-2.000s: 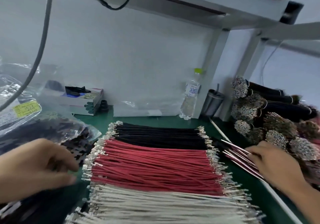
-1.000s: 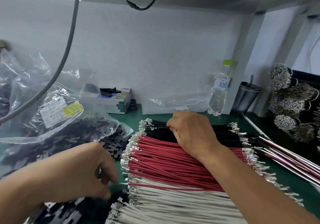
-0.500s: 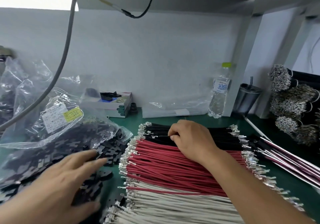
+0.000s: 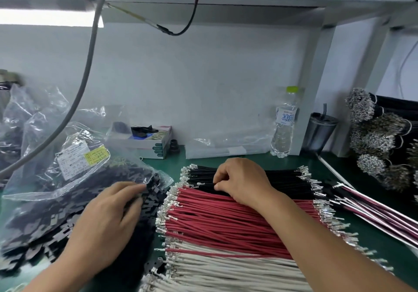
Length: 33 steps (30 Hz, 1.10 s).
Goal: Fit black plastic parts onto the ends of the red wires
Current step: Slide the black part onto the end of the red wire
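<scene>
A flat layer of red wires [image 4: 226,223] with metal terminals at both ends lies between black wires [image 4: 287,181] behind and white wires [image 4: 226,269] in front. My right hand [image 4: 244,178] rests on the stack, fingers curled and pinching at the seam where black meets red; which colour it grips is unclear. Loose black plastic parts [image 4: 40,230] spill from a clear bag [image 4: 45,178] on the left. My left hand [image 4: 108,219] lies over this pile, fingers spread, tips touching parts at the bag's mouth.
Bundled wires [image 4: 373,133] are stacked at the right, with pink-and-white wires [image 4: 373,208] in front of them. A water bottle [image 4: 283,124], a dark cup [image 4: 320,133] and a small box [image 4: 153,140] stand along the back wall. A grey cable [image 4: 86,70] hangs at the left.
My right hand came from the far right onto the wire stack and curled its fingers at the black-red seam. My left hand opened and reached forward to the bag's mouth.
</scene>
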{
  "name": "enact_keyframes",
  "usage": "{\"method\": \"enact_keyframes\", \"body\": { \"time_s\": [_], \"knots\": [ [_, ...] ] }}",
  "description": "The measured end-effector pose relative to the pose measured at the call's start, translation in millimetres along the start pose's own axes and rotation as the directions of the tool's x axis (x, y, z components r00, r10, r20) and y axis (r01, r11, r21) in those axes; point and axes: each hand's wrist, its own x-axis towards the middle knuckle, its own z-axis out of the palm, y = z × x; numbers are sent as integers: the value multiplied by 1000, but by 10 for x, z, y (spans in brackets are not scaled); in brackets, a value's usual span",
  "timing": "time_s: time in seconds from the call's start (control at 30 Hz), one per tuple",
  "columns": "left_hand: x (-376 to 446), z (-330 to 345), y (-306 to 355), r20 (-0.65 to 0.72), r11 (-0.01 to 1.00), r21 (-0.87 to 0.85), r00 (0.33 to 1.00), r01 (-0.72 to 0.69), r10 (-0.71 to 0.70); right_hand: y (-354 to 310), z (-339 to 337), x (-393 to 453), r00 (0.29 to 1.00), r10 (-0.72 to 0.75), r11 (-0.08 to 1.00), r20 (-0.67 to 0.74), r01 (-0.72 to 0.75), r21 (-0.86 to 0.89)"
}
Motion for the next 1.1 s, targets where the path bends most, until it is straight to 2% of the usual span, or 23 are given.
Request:
{"method": "enact_keyframes", "body": {
  "time_s": [0.13,0.33,0.47,0.6,0.7,0.87,1.0,1.1],
  "knots": [
    [191,26,51,-69,995,34,993,99,-96,12,-62,27,998,-4,1000,-61,5,11],
    [144,104,36,65,958,276,996,-76,60,1,-117,59,1000,-5,1000,-5,5,-24],
    [149,126,7,74,960,267,995,-90,73,9,-211,105,997,5,1000,77,-6,8],
    [136,101,-13,40,967,247,997,-69,61,13,-230,156,999,18,1000,35,-18,17],
    [126,95,10,53,964,260,997,-62,50,-33,-156,170,984,31,999,175,-25,-38],
    [109,85,48,46,954,299,999,-14,1,-68,-140,208,983,24,996,182,-9,-86],
    [107,52,70,30,934,356,998,34,-48,-110,-163,175,955,28,996,295,-2,-89],
    [80,40,104,42,930,363,996,56,-76,-129,-163,184,970,31,997,242,-14,-74]
  ]
}}
